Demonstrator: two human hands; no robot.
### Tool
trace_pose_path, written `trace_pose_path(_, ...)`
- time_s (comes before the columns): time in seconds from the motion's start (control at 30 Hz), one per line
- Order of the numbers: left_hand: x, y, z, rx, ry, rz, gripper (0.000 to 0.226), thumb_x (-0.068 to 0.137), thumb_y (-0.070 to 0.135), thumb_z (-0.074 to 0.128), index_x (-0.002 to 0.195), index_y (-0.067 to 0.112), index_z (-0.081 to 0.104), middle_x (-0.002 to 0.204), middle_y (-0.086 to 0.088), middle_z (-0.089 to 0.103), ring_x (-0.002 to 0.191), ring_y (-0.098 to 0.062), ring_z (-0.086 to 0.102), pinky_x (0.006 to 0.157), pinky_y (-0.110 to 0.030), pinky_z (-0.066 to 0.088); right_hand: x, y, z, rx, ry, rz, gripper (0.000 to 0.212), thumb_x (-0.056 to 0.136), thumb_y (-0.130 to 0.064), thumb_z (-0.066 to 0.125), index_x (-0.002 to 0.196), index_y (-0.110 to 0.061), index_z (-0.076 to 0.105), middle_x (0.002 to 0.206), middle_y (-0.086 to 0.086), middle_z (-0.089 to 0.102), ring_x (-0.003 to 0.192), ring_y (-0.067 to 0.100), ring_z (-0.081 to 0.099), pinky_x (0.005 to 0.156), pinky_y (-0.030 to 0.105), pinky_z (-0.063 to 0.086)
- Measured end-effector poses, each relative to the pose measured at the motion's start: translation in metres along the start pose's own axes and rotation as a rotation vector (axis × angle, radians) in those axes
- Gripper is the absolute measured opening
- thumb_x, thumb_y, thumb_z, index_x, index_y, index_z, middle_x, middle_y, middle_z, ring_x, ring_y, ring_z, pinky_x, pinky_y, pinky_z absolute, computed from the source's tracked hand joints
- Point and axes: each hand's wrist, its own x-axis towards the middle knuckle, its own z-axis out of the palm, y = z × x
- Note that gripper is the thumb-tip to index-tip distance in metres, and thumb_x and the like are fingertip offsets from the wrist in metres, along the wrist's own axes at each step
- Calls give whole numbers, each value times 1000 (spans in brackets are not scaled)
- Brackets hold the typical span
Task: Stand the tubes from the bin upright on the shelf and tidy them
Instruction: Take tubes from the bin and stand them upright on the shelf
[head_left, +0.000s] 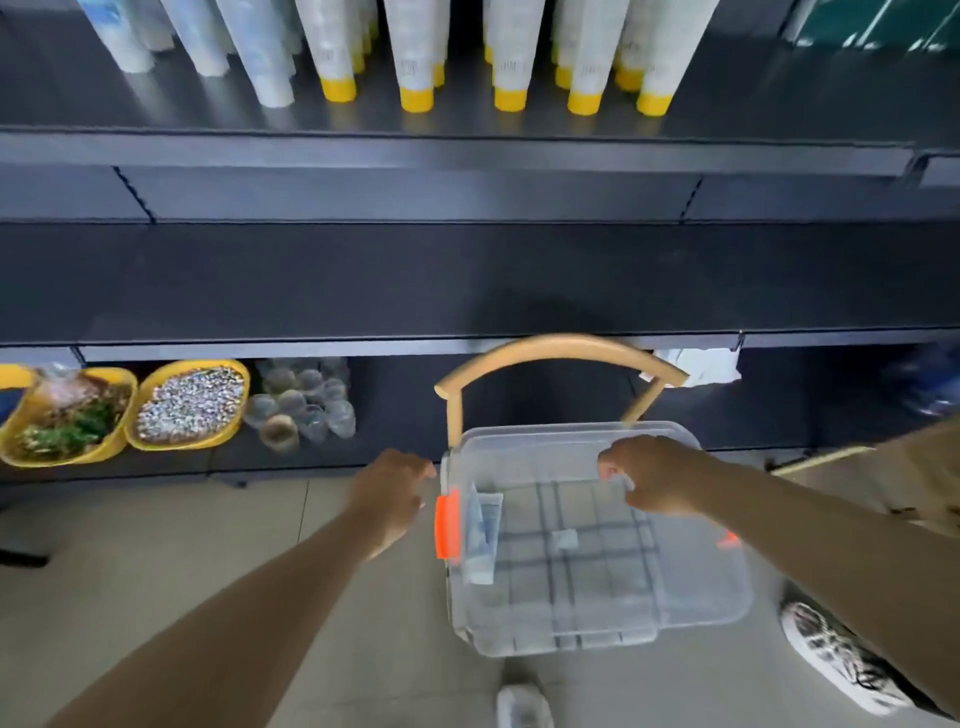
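Observation:
A clear plastic bin (701, 597) with orange latches sits on a wooden chair (561, 348) in front of the dark shelf (467, 156). One pale blue tube (480, 535) lies flat along the bin's left wall. On the top shelf stand several white tubes with yellow caps (509, 62), and several white-capped tubes (260, 57) to their left. My left hand (389, 493) hovers just outside the bin's left rim, fingers loosely bent and holding nothing. My right hand (649, 475) is over the back of the bin with fingers curled down. What they grasp is hidden.
A dark middle shelf board (467, 280) runs below the tubes. On the lowest level are two yellow trays (187, 405) of small items and a cluster of clear cups (306, 405). A patterned shoe (831, 660) stands on the tiled floor right of the bin.

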Motion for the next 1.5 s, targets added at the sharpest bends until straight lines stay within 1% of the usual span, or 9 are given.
trace_pose_path(0.17,40,19,28,135,-2,195,33,88,13,56,120,21,60,119,-1,59,111,-21,55,92,-35,47,46,38,42,107,-101,-10,49,84,-7,52,128,-30,50,127,-6,54,110,15,54,95,27,45)
trace_pose_path(0.33,70,39,51,286,-15,329,27,82,6,62,107,15,67,107,-2,67,106,-23,60,92,-35,49,80,73,61,146,-141,-39,46,83,-6,52,121,-32,53,121,-7,56,105,15,55,92,28,48)
trace_pose_path(0.43,83,47,64,389,-112,280,30,90,12,54,119,19,60,117,1,62,114,-18,53,99,-32,43,95,88,66,141,-146,-58,43,83,-6,51,117,-32,54,119,-9,56,104,14,55,90,29,48)
trace_pose_path(0.6,93,55,92,411,-234,199,33,91,7,51,123,14,55,123,-2,57,116,-20,50,100,-34,41,111,94,82,159,-167,-84,41,83,-6,52,116,-32,53,115,-8,57,99,14,56,89,30,50)
trace_pose_path(0.77,95,57,113,170,-264,4,41,91,7,54,131,13,48,134,-2,47,125,-20,44,104,-34,39,124,82,97,198,-165,-127,41,85,-8,53,121,-29,52,123,-8,53,106,15,54,92,30,48)
trace_pose_path(0.9,96,57,128,192,-249,-61,42,89,1,54,129,11,48,130,-6,47,119,-23,48,97,-41,46,136,66,106,219,-146,-169,37,87,-12,54,120,-27,52,121,-5,53,106,16,53,93,32,47)
trace_pose_path(1.07,101,63,148,301,-310,-104,47,84,-2,59,128,7,44,124,-11,45,113,-27,53,88,-35,49,146,58,117,222,-151,-172,34,87,-13,55,119,-26,52,120,-5,53,107,17,53,91,33,47)
trace_pose_path(1.27,113,61,173,214,-366,-213,43,88,3,55,129,7,42,123,-14,45,114,-32,54,93,-37,47,152,65,126,216,-160,-177,35,88,-14,56,120,-27,52,120,-7,51,106,16,52,90,30,46)
trace_pose_path(1.5,137,58,184,143,-378,-286,49,84,2,61,129,6,41,124,-14,43,112,-34,56,90,-37,49,168,77,129,206,-155,-155,35,87,-13,57,120,-26,52,118,-7,52,100,15,53,89,31,48)
